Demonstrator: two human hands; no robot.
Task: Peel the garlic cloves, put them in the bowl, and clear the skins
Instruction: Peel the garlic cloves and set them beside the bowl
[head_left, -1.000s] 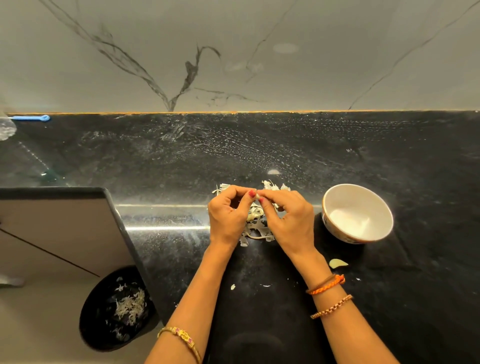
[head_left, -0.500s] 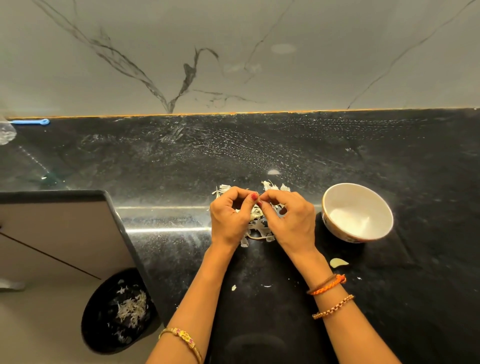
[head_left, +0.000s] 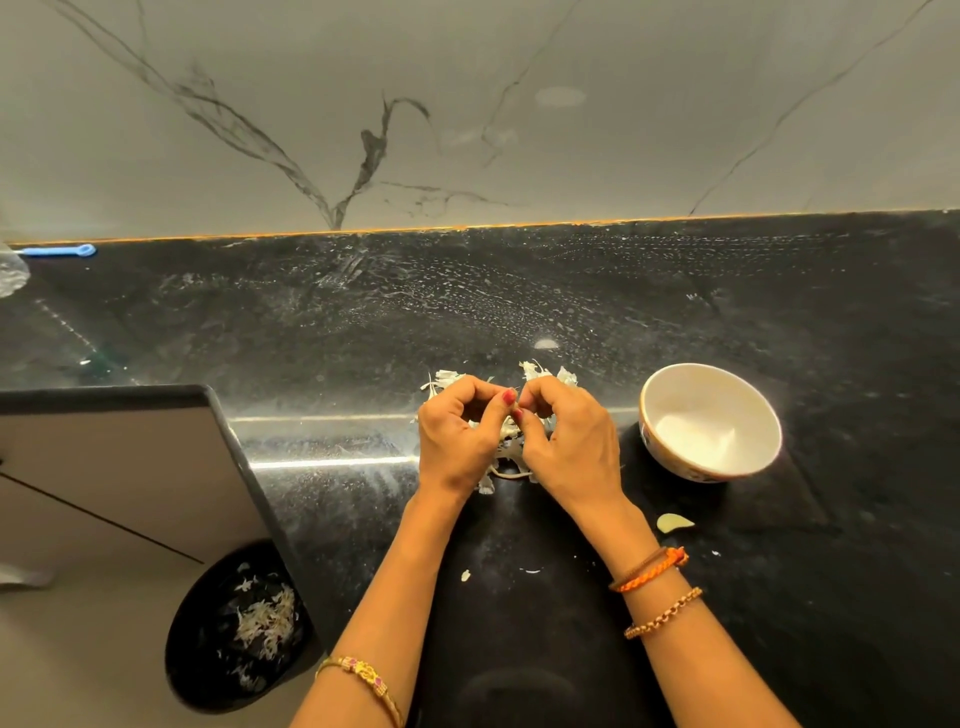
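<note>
The person is standing at the black countertop (head_left: 519, 312) with both hands raised together over a heap of garlic skins (head_left: 511, 457). The left hand (head_left: 457, 447) and the right hand (head_left: 569, 449) are meeting at the fingertips, the fingers of each curling inward and pinching something small between them. It is presumably a garlic clove being worked out of its skin, though the clove itself is hiding behind the knuckles and I cannot make it out.

Directly under and just beyond the fingers, the papery skins are lying loose, some poking out past the fingertips on the far side. Off to the right of the right hand's fingers, near but not touching, the white bowl (head_left: 670, 395) is sitting upright, and as far as I can see it is holding no cloves. One peeled clove (head_left: 674, 522) is lying on the counter beside the right wrist, nearer the person than the bowl.

Down to the left of the left forearm, below the counter's edge, a dark bin (head_left: 208, 670) is already holding a scatter of skins, so some clearing looks to have been done. A few flecks are dotting the counter between the forearms.

By my reckoning the job is well short of finished: peeling is going on, the bowl is waiting to be filled, the loose clove needs moving, and the heap needs clearing.
</note>
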